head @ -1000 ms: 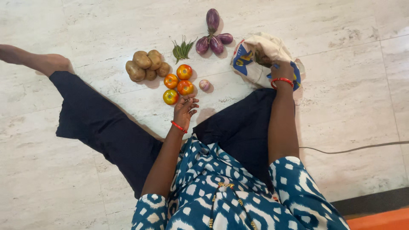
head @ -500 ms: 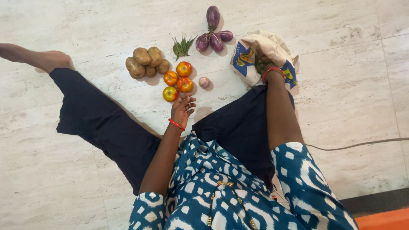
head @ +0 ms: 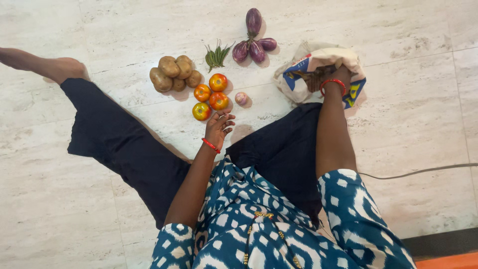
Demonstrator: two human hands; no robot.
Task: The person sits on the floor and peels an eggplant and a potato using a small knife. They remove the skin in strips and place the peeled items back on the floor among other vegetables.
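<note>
The cloth bag (head: 318,69) lies on the floor (head: 408,99) ahead and to my right, mouth open toward me, long axis running left to right. My right hand (head: 334,75) is inside the mouth; I cannot tell its grip. My left hand (head: 219,127) rests loosely spread, empty, just beside the tomatoes (head: 209,95). Potatoes (head: 172,74) lie further left.

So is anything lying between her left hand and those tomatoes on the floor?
Nothing visible. The left hand hovers open just below the tomatoes, with only bare floor between. The small onion sits off to the side. The right hand is inside the cloth bag.
</note>
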